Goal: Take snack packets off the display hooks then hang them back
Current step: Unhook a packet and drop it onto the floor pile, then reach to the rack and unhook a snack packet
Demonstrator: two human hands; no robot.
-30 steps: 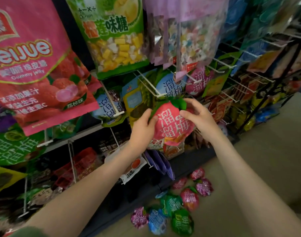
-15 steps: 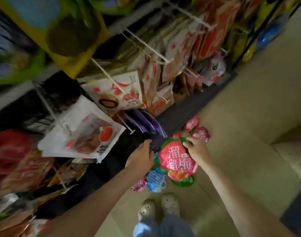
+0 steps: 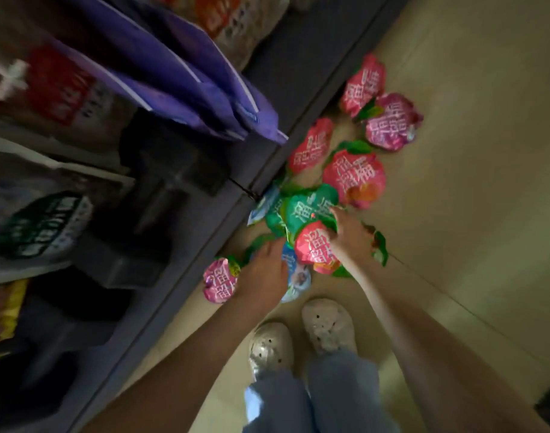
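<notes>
Glossy red packet, fruit-shaped with white lettering and green leafy top, just below frame centre on a heap of green, blue and pink packets, gripped at its right edge by the right hand. Left hand hovering over the blue packet, fingers too blurred to tell grasp from release. Beige floor beneath, dark shelf base diagonal at left, purple bags upper left, pale clogs at bottom.
</notes>
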